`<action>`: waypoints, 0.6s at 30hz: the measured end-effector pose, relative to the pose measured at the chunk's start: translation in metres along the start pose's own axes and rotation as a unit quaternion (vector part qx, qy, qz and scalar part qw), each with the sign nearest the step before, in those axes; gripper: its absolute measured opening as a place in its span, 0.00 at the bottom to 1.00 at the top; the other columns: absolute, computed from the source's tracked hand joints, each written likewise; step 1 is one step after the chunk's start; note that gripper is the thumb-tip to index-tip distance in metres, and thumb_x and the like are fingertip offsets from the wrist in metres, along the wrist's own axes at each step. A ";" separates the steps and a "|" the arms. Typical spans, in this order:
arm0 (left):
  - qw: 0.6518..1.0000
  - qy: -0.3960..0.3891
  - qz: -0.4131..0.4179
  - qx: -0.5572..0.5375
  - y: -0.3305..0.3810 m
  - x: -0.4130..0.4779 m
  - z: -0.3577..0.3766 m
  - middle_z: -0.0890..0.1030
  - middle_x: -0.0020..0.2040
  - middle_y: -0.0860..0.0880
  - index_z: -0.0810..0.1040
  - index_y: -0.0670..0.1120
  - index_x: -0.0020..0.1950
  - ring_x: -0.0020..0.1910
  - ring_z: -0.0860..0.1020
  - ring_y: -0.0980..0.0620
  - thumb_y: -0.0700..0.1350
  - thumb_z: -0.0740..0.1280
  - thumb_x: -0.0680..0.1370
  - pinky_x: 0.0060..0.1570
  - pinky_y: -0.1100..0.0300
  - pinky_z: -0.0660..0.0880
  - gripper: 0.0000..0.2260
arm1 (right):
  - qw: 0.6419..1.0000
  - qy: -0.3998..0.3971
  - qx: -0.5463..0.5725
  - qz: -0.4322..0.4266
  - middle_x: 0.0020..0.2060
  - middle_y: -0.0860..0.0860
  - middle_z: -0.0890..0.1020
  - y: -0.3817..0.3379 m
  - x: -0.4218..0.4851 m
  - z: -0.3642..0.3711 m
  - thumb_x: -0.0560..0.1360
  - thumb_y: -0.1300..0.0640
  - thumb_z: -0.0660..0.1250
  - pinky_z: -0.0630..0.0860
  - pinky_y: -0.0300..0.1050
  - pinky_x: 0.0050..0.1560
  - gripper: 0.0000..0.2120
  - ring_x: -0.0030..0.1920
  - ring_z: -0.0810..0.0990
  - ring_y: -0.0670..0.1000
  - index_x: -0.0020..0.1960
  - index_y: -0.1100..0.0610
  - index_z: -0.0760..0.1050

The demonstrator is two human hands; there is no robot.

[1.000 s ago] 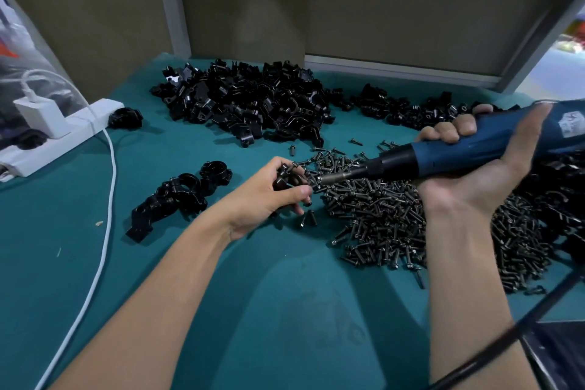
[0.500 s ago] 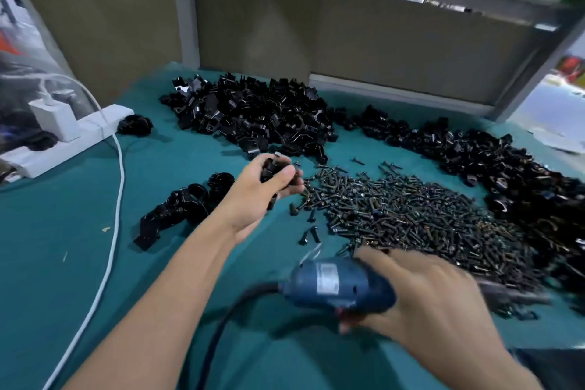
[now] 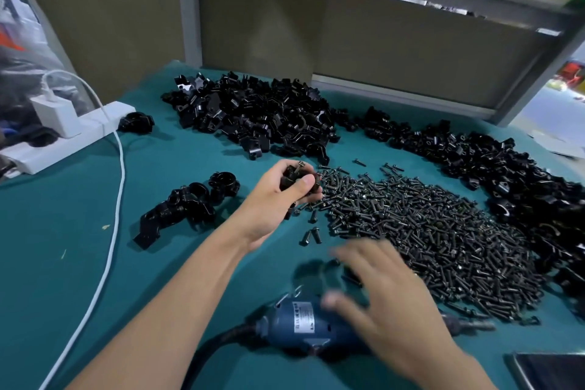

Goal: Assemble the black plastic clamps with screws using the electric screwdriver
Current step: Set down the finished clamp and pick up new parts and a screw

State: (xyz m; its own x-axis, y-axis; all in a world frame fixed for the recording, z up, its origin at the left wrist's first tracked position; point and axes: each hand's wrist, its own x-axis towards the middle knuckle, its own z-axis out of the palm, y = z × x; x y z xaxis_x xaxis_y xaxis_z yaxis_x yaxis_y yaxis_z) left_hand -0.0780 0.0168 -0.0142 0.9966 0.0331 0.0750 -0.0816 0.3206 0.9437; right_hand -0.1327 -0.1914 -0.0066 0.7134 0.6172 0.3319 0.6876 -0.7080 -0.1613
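Right hand (image 3: pixel 389 304) now spread, electric screwdriver (image 3: pixel 304 324) laid down beneath it; left hand (image 3: pixel 275 203) grips clamp (image 3: pixel 296 179); driving probably finished.

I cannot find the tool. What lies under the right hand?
The blue electric screwdriver lies on the table under the right hand; the hand covers its middle, so contact cannot be judged.

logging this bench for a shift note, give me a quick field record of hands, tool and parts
left hand: grips a clamp, a screw sticking up from it
right hand: blurred, fingers spread above the screwdriver
screwdriver: lying on the mat, near edge
screw pile: right of the left hand
clamp piles: far and right sides
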 end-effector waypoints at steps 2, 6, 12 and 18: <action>1.000 -0.005 -0.003 0.022 -0.001 -0.001 0.001 0.84 0.49 0.46 0.76 0.44 0.56 0.52 0.84 0.48 0.39 0.63 0.82 0.61 0.55 0.76 0.05 | 0.982 0.019 0.161 0.095 0.60 0.38 0.74 0.008 0.031 -0.003 0.77 0.33 0.53 0.73 0.37 0.57 0.28 0.58 0.73 0.39 0.69 0.47 0.69; 0.999 -0.029 -0.005 0.020 0.000 -0.004 0.003 0.85 0.50 0.47 0.75 0.45 0.58 0.54 0.83 0.47 0.43 0.66 0.78 0.61 0.55 0.76 0.09 | 0.896 -0.008 0.409 0.171 0.54 0.46 0.82 0.020 0.090 -0.007 0.77 0.50 0.69 0.78 0.35 0.48 0.18 0.50 0.82 0.43 0.65 0.52 0.75; 0.999 -0.040 -0.024 0.013 0.004 -0.003 -0.001 0.84 0.50 0.49 0.76 0.45 0.58 0.50 0.83 0.54 0.40 0.62 0.82 0.54 0.62 0.78 0.07 | 0.873 -0.061 0.467 0.126 0.44 0.55 0.86 0.028 0.112 -0.004 0.65 0.50 0.77 0.81 0.49 0.54 0.19 0.49 0.85 0.58 0.53 0.57 0.84; 0.998 -0.046 -0.027 0.040 0.000 -0.004 0.002 0.76 0.64 0.46 0.71 0.51 0.65 0.55 0.80 0.51 0.42 0.63 0.81 0.64 0.54 0.75 0.13 | 0.857 -0.062 0.496 0.126 0.40 0.57 0.86 0.037 0.108 -0.002 0.69 0.59 0.76 0.81 0.41 0.51 0.08 0.44 0.86 0.55 0.48 0.58 0.84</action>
State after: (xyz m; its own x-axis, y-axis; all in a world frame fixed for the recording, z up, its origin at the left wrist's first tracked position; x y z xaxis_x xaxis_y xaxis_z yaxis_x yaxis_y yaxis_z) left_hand -0.0820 0.0146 -0.0135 0.9963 -0.0699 0.0495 -0.0311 0.2429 0.9695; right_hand -0.0303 -0.1518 0.0248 0.8229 0.5626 0.0789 0.2428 -0.2227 -0.9442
